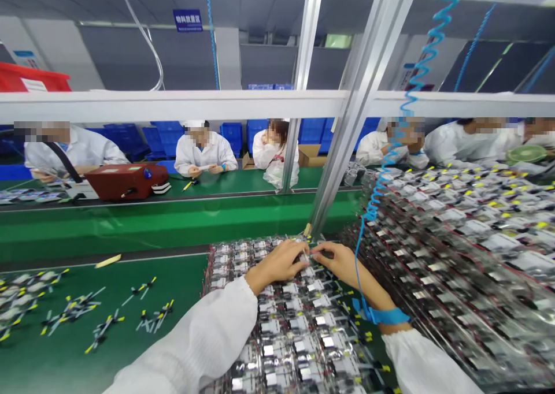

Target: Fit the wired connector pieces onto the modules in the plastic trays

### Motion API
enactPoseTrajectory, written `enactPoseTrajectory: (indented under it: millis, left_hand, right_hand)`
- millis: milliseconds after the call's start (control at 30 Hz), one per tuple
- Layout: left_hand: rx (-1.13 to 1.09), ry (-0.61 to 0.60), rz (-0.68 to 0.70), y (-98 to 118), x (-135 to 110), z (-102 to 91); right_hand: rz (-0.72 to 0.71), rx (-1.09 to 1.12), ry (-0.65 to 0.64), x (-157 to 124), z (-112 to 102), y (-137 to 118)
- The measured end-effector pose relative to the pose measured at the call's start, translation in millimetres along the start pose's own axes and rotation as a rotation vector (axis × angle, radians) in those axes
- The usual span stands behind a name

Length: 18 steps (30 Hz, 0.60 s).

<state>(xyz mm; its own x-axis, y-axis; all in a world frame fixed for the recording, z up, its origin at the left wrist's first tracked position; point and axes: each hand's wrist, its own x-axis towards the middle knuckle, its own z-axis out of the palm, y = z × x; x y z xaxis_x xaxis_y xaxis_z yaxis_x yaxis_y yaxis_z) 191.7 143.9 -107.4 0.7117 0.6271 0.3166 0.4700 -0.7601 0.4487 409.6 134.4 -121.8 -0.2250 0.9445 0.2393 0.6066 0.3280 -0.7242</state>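
Both hands meet over the far right part of a clear plastic tray [264,348] filled with rows of small white-and-black parts. My left hand [282,261] reaches in from the left with its fingers bent and drawn together at the tips. Facing it, my right hand [340,261] has its thumb and forefinger pinched close to the left fingertips. Whatever lies between the fingers is too small to make out. A blue wrist strap [390,316] circles my right wrist, joined to a coiled blue cord [384,174]. Yellow-tipped leads stick out along the tray's right side.
Tall stacked clear trays [451,267] of similar parts stand close on the right. Loose black pieces with yellow-tipped leads [104,330] lie on the green bench at left. A metal post [347,128] rises beyond the tray. Several people in white coats sit across the line.
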Motion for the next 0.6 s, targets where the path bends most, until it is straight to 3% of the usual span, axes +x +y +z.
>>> enactPoseTrajectory:
  millis: [200, 600]
  left_hand:
    - [-0.053, -0.009, -0.079, -8.1, 5.2, 5.9]
    - [-0.073, -0.004, -0.109, -8.8, 6.9, 8.0]
  right_hand:
    - [0.012, -0.007, -0.031, 0.1, 6.2, -0.5]
    - [0.04, -0.055, -0.048, -5.8, 1.8, -2.7]
